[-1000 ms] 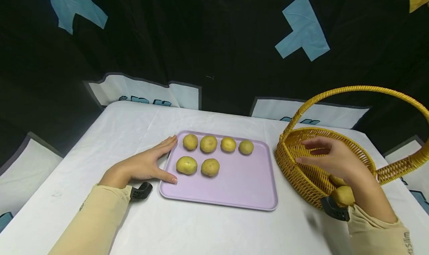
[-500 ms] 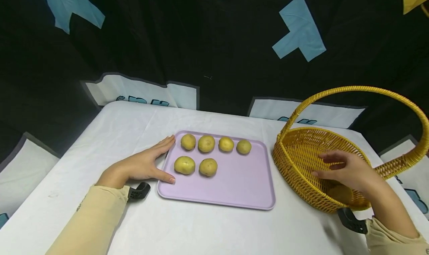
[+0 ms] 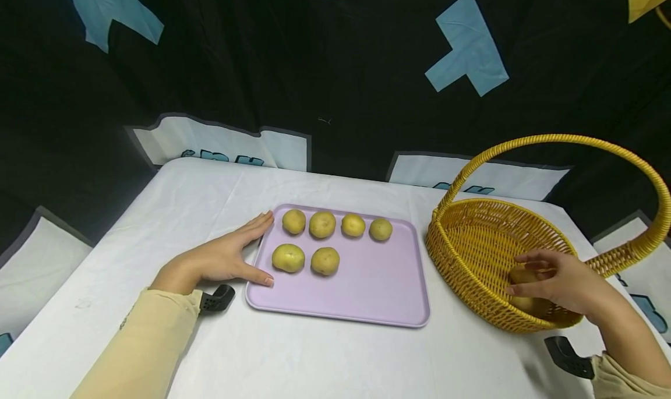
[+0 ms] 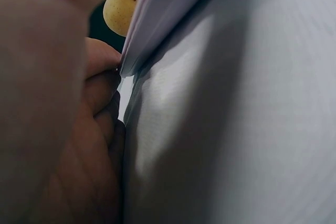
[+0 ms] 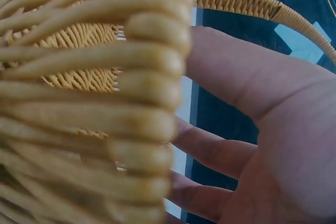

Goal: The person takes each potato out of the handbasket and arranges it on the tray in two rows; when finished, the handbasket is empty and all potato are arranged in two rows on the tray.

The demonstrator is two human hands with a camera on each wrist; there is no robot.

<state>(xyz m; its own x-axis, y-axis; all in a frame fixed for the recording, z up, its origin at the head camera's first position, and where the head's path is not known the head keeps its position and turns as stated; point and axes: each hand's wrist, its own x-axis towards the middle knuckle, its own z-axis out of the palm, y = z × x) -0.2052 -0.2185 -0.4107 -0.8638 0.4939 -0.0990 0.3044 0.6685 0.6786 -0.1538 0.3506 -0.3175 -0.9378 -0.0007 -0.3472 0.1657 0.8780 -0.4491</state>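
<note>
My left hand rests at the left side of a lilac tray, its thumb over the rim and the other fingers along the edge. Several yellow potatoes lie on this tray, four-across at the back and a pair in front, among them a front potato. In the left wrist view a potato shows above the tray's edge. My right hand reaches into a wicker basket, thumb and fingers around a potato. Another potato lies below it. In the right wrist view the basket rim hides the fingertips.
The basket's tall arched handle rises above my right hand. A white cloth covers the table. Behind stands a black backdrop with blue patches.
My right hand has moved right and nearer, down into the basket, and now has its fingers around a potato. My left hand stays at the tray. The view has shifted slightly.
</note>
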